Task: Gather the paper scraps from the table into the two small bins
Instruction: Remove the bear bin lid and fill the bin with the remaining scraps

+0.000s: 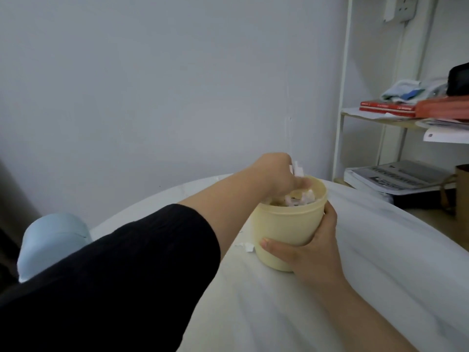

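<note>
Paper scraps (297, 169) stick up, white and ragged, from your left hand (276, 174), whose fingers curl round them at the mouth of the smooth cream bin (286, 219), which is heaped with more. Your right hand (312, 252) grips its round wall on the marbled table (380, 250). One torn scrap (247, 247) lies just beside it. Your black sleeve (114, 275) hides part of the light-blue bin (50, 237).

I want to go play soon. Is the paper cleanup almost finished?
Nearly, it seems. Done: the yellow bin already has scraps in it. In hand: the left hand holds more white paper over it while the right hand steadies it. Left: some torn bits lie on the table beside it. I can't see inside the blue bin.
</note>
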